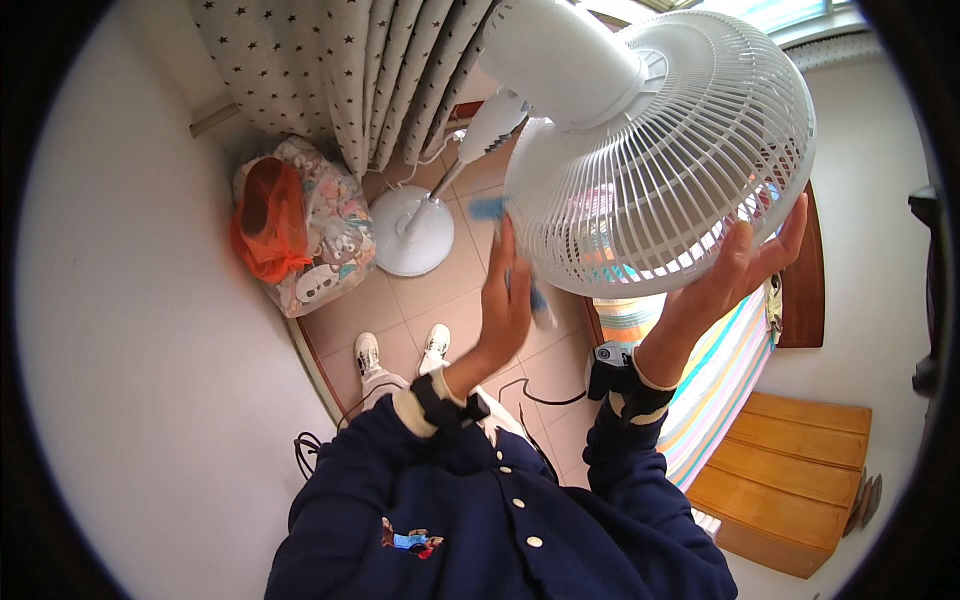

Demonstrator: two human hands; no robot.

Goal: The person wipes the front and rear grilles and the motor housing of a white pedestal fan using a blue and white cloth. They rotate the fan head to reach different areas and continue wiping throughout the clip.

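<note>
A white pedestal fan has its round base (pixel 412 231) on the floor and its head tilted, with the wire-like plastic guard (pixel 652 180) towards me. My right hand (pixel 712 285) grips the guard's lower right rim, fingers spread along the edge. At the guard's lower left edge is my left hand (pixel 506 307), fingers raised, with a blurred blue-and-white cloth (pixel 487 208) showing on both sides of it. How the cloth lies behind the fingers is hidden. The white motor housing (pixel 570 67) is above the guard.
A star-patterned curtain (pixel 337 67) hangs behind the fan. Left of the base sit a patterned plastic bag (pixel 337 225) and an orange bag (pixel 274 217). A striped bed cover (pixel 705 397), wooden drawers (pixel 787 457) and a black cable (pixel 547 401) are to the right; a white wall (pixel 150 300) rises at left.
</note>
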